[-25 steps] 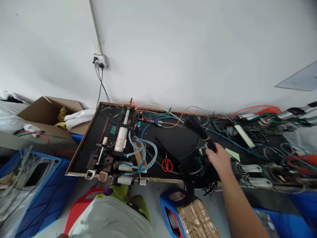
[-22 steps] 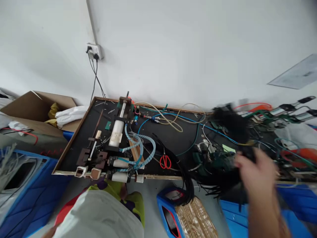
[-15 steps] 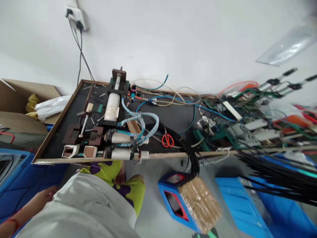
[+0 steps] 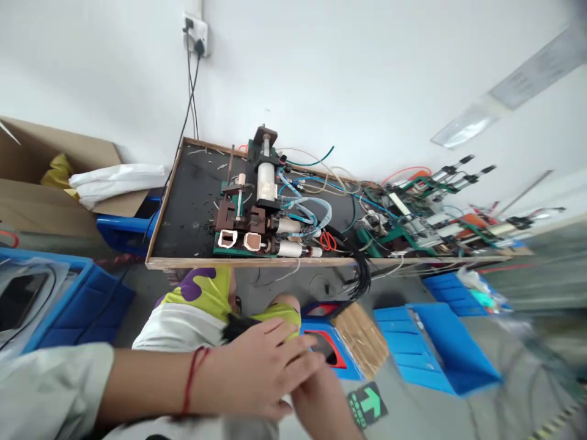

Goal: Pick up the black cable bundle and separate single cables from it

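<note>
My left hand [image 4: 263, 366], with a red cord at the wrist, reaches across my body. Its fingers curl over a bundle of black cables [image 4: 236, 327], whose dark ends stick out on the far side of the hand. My right hand [image 4: 309, 388] comes in from below and meets the left one. Its fingers are hidden beneath my left hand, so their grip does not show. Both hands are above my lap, in front of the workbench [image 4: 183, 211]. On the bench stands a pneumatic fixture [image 4: 243, 220] with white cylinders and two white-edged blocks.
Orange-handled scissors [image 4: 328, 241] and more black cables [image 4: 360, 275] lie at the bench edge. Other clamping machines [image 4: 426, 220] stand to the right. Blue bins [image 4: 413, 348] and a taped brown package [image 4: 361, 336] are on the floor. A cardboard box [image 4: 59, 208] is at left.
The view has swung, and the bench sits farther away. My left hand has come from the lower left to the middle. The loose black cables seen blurred at right are gone from there.
</note>
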Demonstrator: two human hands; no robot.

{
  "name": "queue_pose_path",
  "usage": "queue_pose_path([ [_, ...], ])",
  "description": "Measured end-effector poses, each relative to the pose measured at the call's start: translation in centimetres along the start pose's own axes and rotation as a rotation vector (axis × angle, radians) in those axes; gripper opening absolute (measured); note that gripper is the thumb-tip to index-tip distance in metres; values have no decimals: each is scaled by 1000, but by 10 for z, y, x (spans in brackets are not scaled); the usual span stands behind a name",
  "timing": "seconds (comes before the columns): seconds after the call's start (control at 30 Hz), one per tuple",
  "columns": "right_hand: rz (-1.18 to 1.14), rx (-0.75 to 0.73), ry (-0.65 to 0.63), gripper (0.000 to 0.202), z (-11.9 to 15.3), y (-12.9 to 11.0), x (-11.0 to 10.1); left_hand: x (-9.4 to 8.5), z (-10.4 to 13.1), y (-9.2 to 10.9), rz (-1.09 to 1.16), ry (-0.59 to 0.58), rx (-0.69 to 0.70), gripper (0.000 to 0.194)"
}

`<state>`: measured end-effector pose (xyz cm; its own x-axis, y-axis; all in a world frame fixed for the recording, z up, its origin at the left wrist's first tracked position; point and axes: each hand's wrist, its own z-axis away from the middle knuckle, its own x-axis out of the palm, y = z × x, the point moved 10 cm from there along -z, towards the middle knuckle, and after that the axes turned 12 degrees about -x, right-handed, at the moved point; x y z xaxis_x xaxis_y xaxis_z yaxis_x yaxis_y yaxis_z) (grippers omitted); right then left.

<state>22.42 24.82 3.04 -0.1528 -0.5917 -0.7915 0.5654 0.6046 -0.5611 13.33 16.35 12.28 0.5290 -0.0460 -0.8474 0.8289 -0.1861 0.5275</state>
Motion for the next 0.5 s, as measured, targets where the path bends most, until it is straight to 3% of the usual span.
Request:
queue_pose_path([
  [0.03, -16, 14, -35, 23, 2, -13, 16, 23, -9, -9, -47, -131, -63, 75],
  [0.07, -32, 35, -49, 25, 2, -23, 28, 39, -16, -21, -67, -187, -119, 65],
  [0.13, -56, 54, -23, 28, -3, -36, 36, 62, -22, -39, -76, -233, -154, 55],
  [0.2, -64, 31, -9, 36, -8, -42, 34, 73, -23, -55, -97, -236, -196, 43],
  [0.33, -53, -13, -90, 47, -9, -34, 29, 73, -14, -64, -130, -253, -256, 22],
  [0.43, -72, -8, -184, 52, -7, -11, 33, 57, -3, -73, -137, -249, -296, 23],
  [0.5, -127, 6, -215, 59, -9, 7, 35, 41, 6, -91, -157, -235, -379, 19],
])
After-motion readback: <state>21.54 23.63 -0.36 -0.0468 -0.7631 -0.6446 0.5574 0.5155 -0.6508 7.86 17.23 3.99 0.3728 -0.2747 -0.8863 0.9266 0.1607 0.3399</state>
